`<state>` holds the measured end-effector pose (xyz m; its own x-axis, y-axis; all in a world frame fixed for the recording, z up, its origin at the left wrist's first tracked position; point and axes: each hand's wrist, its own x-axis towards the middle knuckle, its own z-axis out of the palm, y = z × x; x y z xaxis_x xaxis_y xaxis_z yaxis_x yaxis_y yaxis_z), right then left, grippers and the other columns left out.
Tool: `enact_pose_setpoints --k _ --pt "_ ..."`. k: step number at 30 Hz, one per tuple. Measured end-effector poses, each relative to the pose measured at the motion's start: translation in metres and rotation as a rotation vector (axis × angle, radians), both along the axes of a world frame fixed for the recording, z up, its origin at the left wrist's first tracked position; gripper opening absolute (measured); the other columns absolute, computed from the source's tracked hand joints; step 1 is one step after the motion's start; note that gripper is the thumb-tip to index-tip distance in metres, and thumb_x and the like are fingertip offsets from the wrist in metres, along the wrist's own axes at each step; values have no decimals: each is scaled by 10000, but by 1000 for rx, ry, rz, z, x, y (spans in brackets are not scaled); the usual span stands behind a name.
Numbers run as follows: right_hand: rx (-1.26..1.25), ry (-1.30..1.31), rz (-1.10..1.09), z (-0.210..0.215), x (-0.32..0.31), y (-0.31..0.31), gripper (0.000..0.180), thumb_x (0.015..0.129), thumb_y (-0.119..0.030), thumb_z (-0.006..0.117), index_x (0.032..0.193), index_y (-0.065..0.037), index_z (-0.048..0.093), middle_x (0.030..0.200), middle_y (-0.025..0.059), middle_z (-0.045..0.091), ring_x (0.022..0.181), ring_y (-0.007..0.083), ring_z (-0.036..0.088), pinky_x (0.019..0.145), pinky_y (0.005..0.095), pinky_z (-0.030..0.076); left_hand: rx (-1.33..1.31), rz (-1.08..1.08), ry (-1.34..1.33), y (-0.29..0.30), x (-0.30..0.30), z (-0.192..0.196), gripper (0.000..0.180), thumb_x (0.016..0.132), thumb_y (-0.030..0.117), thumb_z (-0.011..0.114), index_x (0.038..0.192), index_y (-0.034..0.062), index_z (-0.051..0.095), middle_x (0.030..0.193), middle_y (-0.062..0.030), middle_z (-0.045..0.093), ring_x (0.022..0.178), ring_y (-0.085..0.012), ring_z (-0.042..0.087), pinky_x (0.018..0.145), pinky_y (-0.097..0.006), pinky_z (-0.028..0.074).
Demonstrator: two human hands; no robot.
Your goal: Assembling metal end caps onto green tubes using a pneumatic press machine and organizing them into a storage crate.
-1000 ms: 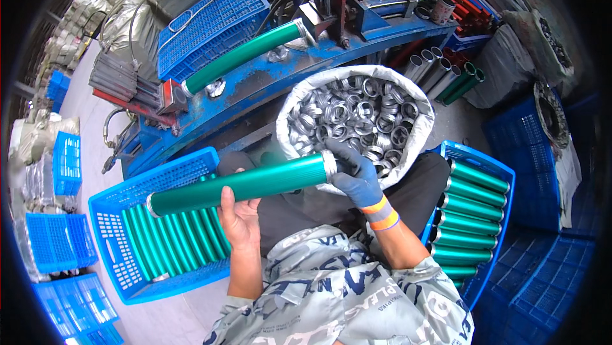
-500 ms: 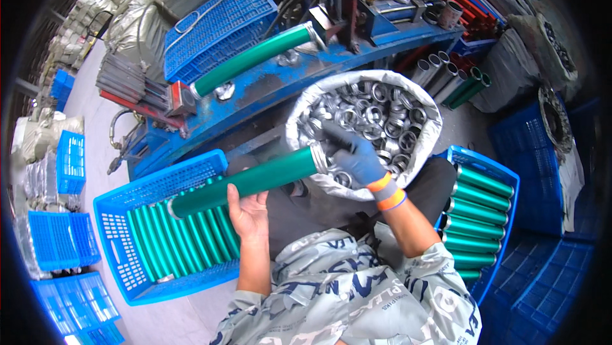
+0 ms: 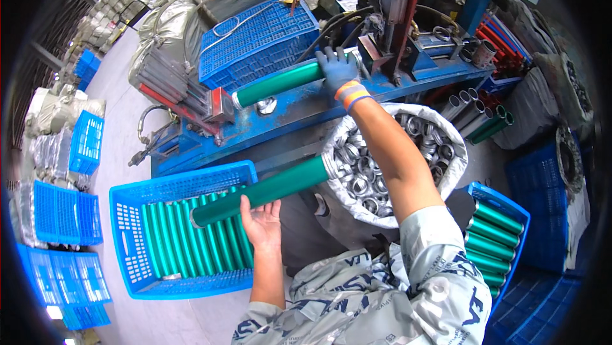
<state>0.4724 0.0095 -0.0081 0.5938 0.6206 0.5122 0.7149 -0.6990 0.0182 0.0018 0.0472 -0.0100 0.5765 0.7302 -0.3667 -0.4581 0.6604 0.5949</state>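
Ok quick pic rundown. L hand [image 3: 262, 227] is bare, palm up, w/ thumb & fingers curled round the underside of a green tube [image 3: 274, 190], so it's holding that one. Tube's tilted, L end over the L blue crate [image 3: 122, 236], R end w/ a silver collar [image 3: 329, 166] at the rim of a white sack [image 3: 458, 182]; can't tell if it touches. Sack's full of loose silver rings [image 3: 363, 182] btw.

R hand [image 3: 338, 72], in a grey-blue glove w/ an orange/grey wristband [image 3: 352, 94], is stretched way out fwd over the R end of a 2nd green tube [image 3: 280, 85] sitting on the blue machine [image 3: 299, 114]. Fingers are a bit apart over the top; underside's hidden so idk if they're gripping.

L crate has a row of green tubes [image 3: 197, 240] side by side; the R blue crate [image 3: 525, 233] has more of the same. Also some bare silver pipes [image 3: 464, 108] standing past the sack, & an upside-down-looking blue crate [image 3: 255, 36] behind the machine.
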Motion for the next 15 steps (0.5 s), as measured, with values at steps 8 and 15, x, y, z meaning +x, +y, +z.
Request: enact_pose_setpoints --k 8,15 --pt "327 191 470 65 -27 -47 693 833 -307 891 1472 -152 669 1303 142 746 1203 446 724 1077 564 574 110 -91 187 19 51 -35 827 1043 549 829 1617 30 538 1628 -222 571 1574 -373 510 1330 -530 411" --pt "1117 831 479 134 -108 -259 714 987 -48 789 1646 15 521 1422 112 732 1167 138 710 961 322 608 277 -253 62 28 276 1 819 1059 538 818 1627 28 521 1636 -209 601 1547 -378 570 1295 -566 441"
